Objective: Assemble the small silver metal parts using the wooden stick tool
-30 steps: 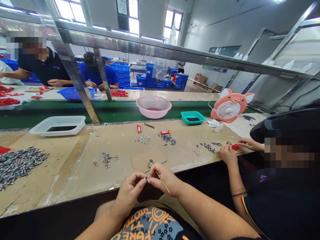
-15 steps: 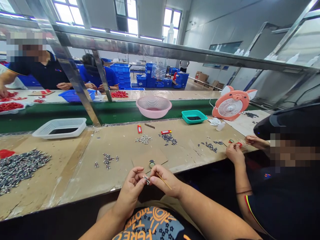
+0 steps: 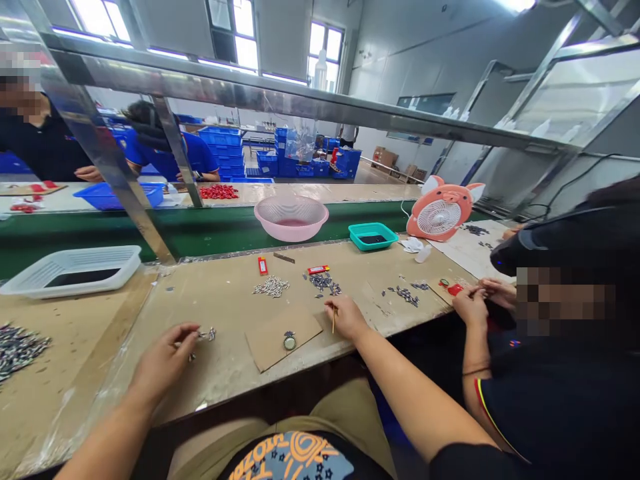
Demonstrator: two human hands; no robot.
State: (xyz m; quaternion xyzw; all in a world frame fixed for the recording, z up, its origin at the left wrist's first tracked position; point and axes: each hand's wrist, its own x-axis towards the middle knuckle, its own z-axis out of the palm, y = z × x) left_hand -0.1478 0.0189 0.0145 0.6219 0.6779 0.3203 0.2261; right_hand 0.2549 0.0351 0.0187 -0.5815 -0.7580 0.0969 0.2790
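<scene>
L hand (image 3: 163,363), lower left, half-curled, contents unclear; R hand (image 3: 346,317), mid-frame, pinches stick (image 3: 333,323), axis near-vert.; dark pcs (image 3: 325,284) just above, R nearer.

Bright daylight glare from windows (image 3: 244,48)

Thin tan stick (image 3: 333,321), held, small black-and-white pieces (image 3: 212,333), loose on table (image 3: 215,373)

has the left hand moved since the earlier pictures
Yes, the left hand has moved left: earlier it was just in front of the cardboard square, now it is well to its left.
</scene>
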